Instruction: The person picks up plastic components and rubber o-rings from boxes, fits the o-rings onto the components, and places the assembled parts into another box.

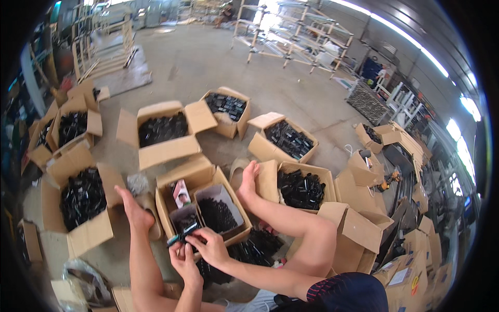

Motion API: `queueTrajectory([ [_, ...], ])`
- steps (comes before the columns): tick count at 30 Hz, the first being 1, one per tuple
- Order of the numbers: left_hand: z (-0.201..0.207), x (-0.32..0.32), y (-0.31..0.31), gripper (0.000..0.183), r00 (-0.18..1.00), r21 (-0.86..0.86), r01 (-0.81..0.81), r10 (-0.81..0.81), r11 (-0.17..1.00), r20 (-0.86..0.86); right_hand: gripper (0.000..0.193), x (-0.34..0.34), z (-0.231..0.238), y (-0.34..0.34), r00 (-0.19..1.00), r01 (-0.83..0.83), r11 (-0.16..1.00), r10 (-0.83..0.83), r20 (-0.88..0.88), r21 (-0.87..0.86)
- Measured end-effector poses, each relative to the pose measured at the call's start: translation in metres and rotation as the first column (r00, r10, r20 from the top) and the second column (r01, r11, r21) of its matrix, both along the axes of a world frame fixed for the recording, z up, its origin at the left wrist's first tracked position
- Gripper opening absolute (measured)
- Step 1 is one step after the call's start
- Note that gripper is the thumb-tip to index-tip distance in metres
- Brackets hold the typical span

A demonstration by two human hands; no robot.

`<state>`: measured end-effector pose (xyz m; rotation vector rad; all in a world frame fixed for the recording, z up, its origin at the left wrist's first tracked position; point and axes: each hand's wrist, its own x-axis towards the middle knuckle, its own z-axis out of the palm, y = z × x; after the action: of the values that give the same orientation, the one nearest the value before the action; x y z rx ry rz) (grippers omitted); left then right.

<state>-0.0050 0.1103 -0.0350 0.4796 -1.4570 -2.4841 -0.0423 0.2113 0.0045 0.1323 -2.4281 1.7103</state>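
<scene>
Pinching a slim black piece (185,235) between their fingertips, both hands meet over the near left corner of an open cardboard box (165,221) that sits between the person's legs. The left hand (185,264) grips it from below, fingers pointing up, while the right hand (210,247) closes on it from the right, thumb and fingers bunched together. What the piece is cannot be told at this size.

Inside the box stand a larger grey container (237,204) on the right and a smaller grey container (176,214) on the left, each holding small dark parts; behind the smaller one leans a printed packet (181,192) in red, white and black. More loose black pieces (255,248) lie heaped near the box, by the right leg (296,221).

The left foot (136,212) is bare, with a tan sandal (151,217) just beside it and crumpled clear plastic (138,183) near the toes. Open cartons filled with black pieces stand around on the grey floor (192,62), among them a left carton (93,231) and a right carton (331,188). Farther right lies an orange-yellow power tool (390,179).
</scene>
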Motion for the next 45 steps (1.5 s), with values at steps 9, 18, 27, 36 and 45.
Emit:
queueTrajectory([
  [9,-0.014,0.000,0.002,0.023,0.998,0.036,-0.005,0.003,0.999,0.060,0.015,0.005,-0.011,-0.004,0.998,0.050,0.998,-0.049,-0.042,0.036],
  [18,-0.016,0.000,0.002,0.021,0.999,0.082,-0.016,0.012,0.996,0.044,0.016,0.008,-0.023,-0.012,0.983,0.155,0.970,-0.131,0.132,-0.189],
  [27,-0.010,-0.001,0.004,0.021,0.999,0.085,-0.006,0.002,0.996,0.044,0.019,0.009,-0.029,-0.017,0.976,0.216,0.960,-0.209,0.061,-0.176],
  [36,-0.010,0.000,0.000,0.022,0.998,0.093,-0.018,0.013,0.995,0.056,0.019,0.014,-0.034,-0.014,0.990,0.137,0.980,-0.131,0.051,-0.144],
  [45,-0.010,-0.002,0.001,0.021,1.000,0.113,-0.018,0.016,0.993,0.023,0.019,0.006,-0.028,-0.009,0.990,0.096,0.975,-0.072,0.121,-0.202],
])
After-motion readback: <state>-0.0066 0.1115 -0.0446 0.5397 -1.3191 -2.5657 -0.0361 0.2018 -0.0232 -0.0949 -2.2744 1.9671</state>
